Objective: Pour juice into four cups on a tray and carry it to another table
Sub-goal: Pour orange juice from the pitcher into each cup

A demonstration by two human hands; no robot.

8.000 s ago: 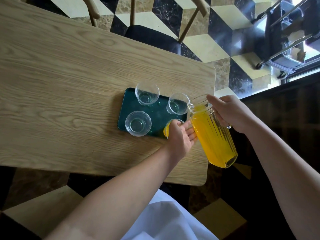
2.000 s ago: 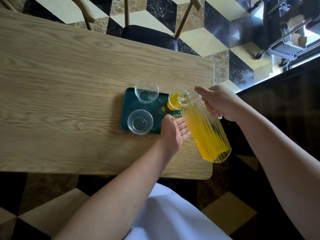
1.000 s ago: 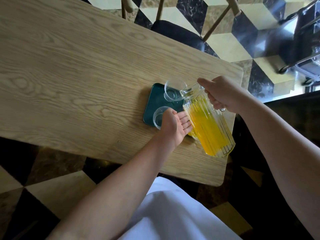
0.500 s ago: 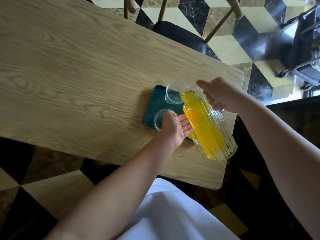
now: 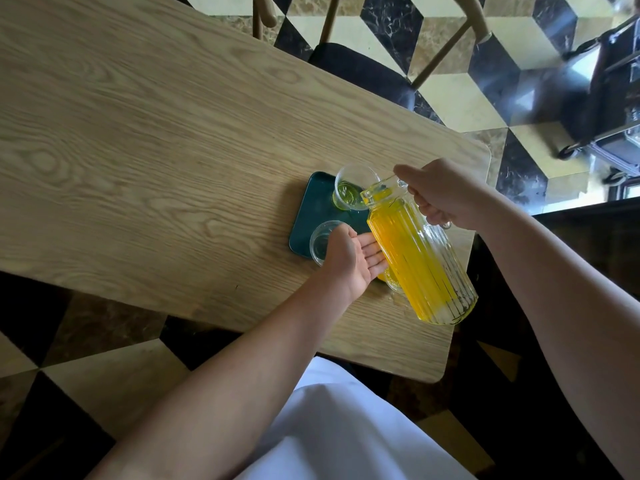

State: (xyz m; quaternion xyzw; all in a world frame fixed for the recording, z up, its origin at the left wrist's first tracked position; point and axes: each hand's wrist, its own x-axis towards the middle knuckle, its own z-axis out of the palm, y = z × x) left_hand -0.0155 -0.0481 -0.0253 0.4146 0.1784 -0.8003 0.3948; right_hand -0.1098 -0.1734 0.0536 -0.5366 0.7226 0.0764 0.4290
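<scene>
Jug (image 5: 419, 258) of juice tilted, spout over far cup (image 5: 353, 188) on tray (image 5: 311, 209), right hand (image 5: 446, 195) wrapped round handle. Left hand (image 5: 349, 261) flat, fingers straight, at tray's 5 o'clock beside near cup (image 5: 322, 242).

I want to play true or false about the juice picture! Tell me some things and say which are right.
1. The right hand holds the pitcher by its handle. True.
2. The pitcher is standing upright on the table. False: it is lifted and tilted, spout over the far cup.
3. The tray is dark green. True.
4. The left hand is holding a spoon. False: its fingers are straight, beside the pitcher, holding nothing.
5. The near left cup is full of juice. False: it looks clear, with no juice showing.
</scene>
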